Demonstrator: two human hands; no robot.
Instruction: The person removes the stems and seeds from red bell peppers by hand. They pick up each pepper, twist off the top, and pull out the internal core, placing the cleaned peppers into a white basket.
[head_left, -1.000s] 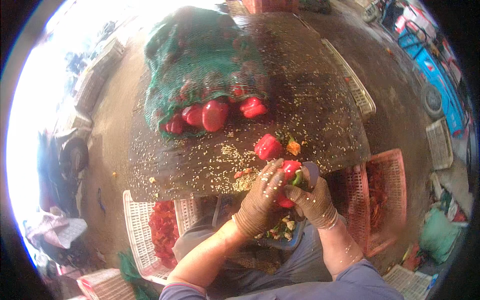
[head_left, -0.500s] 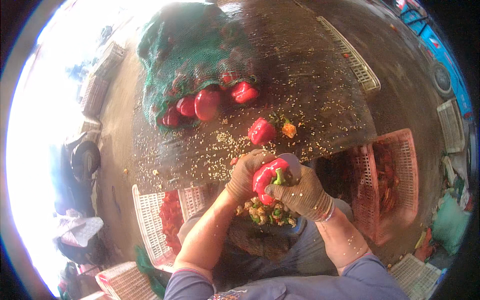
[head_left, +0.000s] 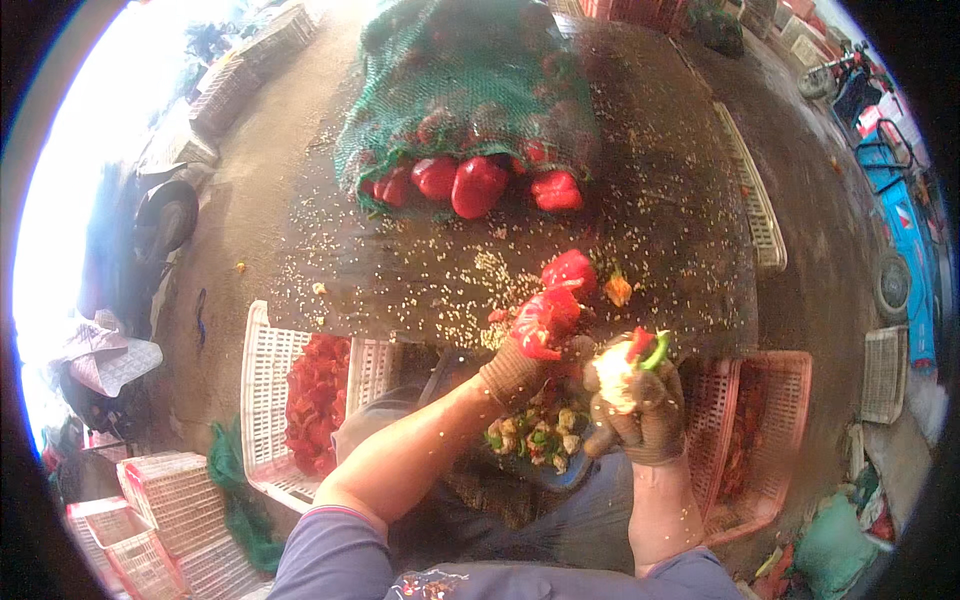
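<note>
1. Fingers (head_left: 520,372) of your left hand (head_left: 515,365) are clamped round the hollowed red pepper (head_left: 545,318), lifted just over the near edge of the counter (head_left: 420,270).
2. Your right hand (head_left: 640,405) is closed on the pulled core (head_left: 625,362), pale seeds and green stem showing (clean break, by the look of it).
3. Coring looks done on this one; I'd judge the next move is dropping the core into the scrap tub (head_left: 545,440) on your lap and the flesh into a crate.
4. White crate (head_left: 262,400) on your left holds red pieces; red crate (head_left: 770,430) sits right.
5. Green net sack (head_left: 450,90) spills whole peppers at the counter's far side. No labels readable.
</note>
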